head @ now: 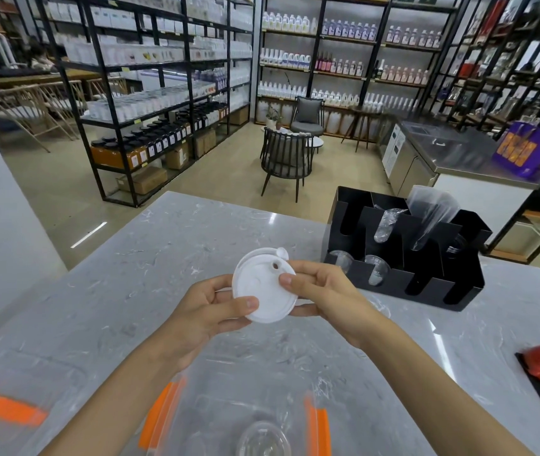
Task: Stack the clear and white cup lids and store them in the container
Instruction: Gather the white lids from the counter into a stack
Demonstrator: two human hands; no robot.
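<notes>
White cup lid (263,287) is up off the grey marble counter (150,258), held between both our hands. Left hand (209,311) pinches its lower-left edge, thumb on top, fingers curled beneath. Right hand (321,291) pinches the right rim, thumb beside the sip hole. Clear container (239,419) with orange clips sits right below us, a clear lid (263,439) inside it. Black cup organizer (403,255) stands to the right.

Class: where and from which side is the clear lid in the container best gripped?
Grip the clear lid by its thin rim, coming from above: it lies flat in the open-topped container, whose walls block the sides.
</notes>
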